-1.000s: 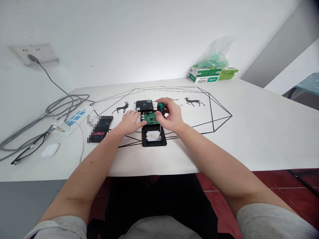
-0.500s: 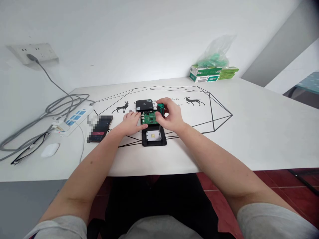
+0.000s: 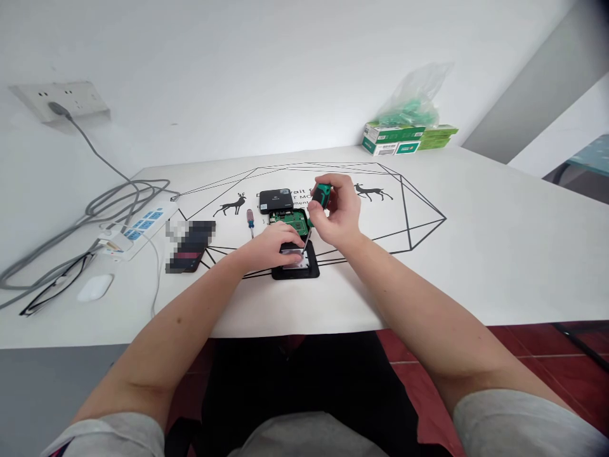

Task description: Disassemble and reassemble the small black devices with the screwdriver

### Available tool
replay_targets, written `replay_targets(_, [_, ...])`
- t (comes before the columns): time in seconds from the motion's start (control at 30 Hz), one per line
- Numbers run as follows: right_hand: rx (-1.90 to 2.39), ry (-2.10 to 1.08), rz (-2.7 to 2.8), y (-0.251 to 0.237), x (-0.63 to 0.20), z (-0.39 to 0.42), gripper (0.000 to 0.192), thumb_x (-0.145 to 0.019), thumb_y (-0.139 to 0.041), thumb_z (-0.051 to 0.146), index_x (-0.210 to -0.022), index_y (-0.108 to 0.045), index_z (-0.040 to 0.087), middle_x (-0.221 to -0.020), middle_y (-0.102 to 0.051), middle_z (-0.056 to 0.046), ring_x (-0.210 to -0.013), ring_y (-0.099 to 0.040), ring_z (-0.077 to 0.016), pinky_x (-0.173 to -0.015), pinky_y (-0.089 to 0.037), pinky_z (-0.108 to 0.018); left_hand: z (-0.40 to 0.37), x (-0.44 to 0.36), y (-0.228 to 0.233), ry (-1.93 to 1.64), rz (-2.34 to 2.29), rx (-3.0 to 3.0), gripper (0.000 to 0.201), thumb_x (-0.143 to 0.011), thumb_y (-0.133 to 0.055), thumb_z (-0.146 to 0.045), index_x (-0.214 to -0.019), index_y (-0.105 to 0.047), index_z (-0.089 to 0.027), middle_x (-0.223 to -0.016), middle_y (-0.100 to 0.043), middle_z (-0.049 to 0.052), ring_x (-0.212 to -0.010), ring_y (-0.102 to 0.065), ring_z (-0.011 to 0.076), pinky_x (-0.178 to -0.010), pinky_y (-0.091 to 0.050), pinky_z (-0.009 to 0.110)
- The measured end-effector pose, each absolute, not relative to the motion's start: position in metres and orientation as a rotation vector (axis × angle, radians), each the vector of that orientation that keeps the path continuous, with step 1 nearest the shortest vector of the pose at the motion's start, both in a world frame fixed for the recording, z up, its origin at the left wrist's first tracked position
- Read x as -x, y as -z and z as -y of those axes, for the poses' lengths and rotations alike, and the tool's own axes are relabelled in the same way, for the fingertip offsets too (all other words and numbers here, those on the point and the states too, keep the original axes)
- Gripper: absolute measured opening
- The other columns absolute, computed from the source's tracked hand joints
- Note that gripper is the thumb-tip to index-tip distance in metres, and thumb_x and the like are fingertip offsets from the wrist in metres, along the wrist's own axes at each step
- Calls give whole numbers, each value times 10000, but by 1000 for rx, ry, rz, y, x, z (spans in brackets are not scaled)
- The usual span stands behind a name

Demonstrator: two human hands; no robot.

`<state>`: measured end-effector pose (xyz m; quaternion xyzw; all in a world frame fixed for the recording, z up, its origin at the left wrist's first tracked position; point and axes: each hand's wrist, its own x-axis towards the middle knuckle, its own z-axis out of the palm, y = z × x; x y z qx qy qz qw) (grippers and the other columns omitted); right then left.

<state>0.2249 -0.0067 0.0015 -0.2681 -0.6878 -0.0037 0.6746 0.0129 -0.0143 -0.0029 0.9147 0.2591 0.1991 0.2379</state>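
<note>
My right hand (image 3: 337, 209) is wrapped round the green-and-black handle of a screwdriver (image 3: 322, 195), whose shaft slants down to the left. The tip ends at the metal plate (image 3: 301, 262) inside a black cover (image 3: 314, 273). Curled beside that tip, my left hand (image 3: 273, 246) has its thumb low over the plate and its index finger by the shaft; anything between them is too small to make out. Just behind lies a green circuit board (image 3: 295, 220) in a black casing, partly covered by my left fingers. A closed black box (image 3: 276, 200) sits behind the board.
A second screwdriver (image 3: 250, 219) lies left of the board. Further left are a phone (image 3: 193, 247), a power strip (image 3: 147, 222) with grey cables, glasses (image 3: 57, 284) and a white case (image 3: 96, 287). Green-and-white boxes (image 3: 392, 136) under a plastic bag (image 3: 413, 101) stand by the wall.
My left hand has moved right from the circuit board's left side to the metal plate. My right hand has tilted the screwdriver and shifted slightly right and up. The second screwdriver is now uncovered.
</note>
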Motion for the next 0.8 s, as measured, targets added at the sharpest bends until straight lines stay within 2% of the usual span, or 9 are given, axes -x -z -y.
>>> replay_targets(0.1, [585, 24, 1527, -1, -224, 6, 339, -966, -650, 384, -1282, -584, 279, -930, -636, -18, -717, -648, -167, -544, -548, -291, 15, -17, 4, -583, -690, -2487, 94, -939, -742, -297, -962, -805, -231, -1097, -779, 73, -1113, -680, 267, -1078, -515, 450])
replay_targets(0.2, [582, 20, 1520, 0, -224, 6, 353, -974, -651, 408, -1293, -577, 276, -933, -631, -23, -728, -654, -174, -545, -550, -299, 16, -18, 2, -586, -689, -2475, 76, -940, -732, -263, -902, -792, -235, -1059, -783, 56, -1087, -691, 252, -1058, -520, 431])
replay_targets(0.27, [583, 16, 1521, 0, -225, 6, 363, -977, -652, 421, -1300, -570, 277, -939, -629, -24, -736, -656, -178, -549, -553, -305, 16, -18, 1, -561, -699, -2479, 56, -909, -779, -285, -925, -794, -233, -1081, -785, 56, -1114, -689, 262, -1073, -508, 437])
replay_targets(0.37, [588, 22, 1523, 0, -225, 6, 365, -983, -648, 432, -1304, -568, 279, -951, -624, -24, -743, -654, -176, -552, -551, -306, 16, -19, 1, -502, -743, -2491, 149, -877, -831, -336, -981, -802, -233, -1134, -783, 64, -1179, -676, 288, -1099, -484, 454])
replay_targets(0.53, [564, 36, 1516, -2, -224, 7, 349, -991, -642, 430, -1297, -574, 277, -931, -611, -16, -703, -613, -161, -524, -523, -293, 15, -20, 4, -450, -753, -2506, 106, -933, -776, -338, -935, -794, -233, -1132, -784, 65, -1196, -676, 285, -1114, -458, 457])
replay_targets(0.8, [603, 21, 1509, -3, -224, 9, 383, -975, -654, 474, -1287, -563, 272, -930, -601, -12, -725, -618, -164, -549, -535, -301, 16, -20, 1, -438, -747, -2514, 116, -942, -759, -346, -929, -789, -234, -1142, -786, 64, -1195, -678, 279, -1115, -458, 457])
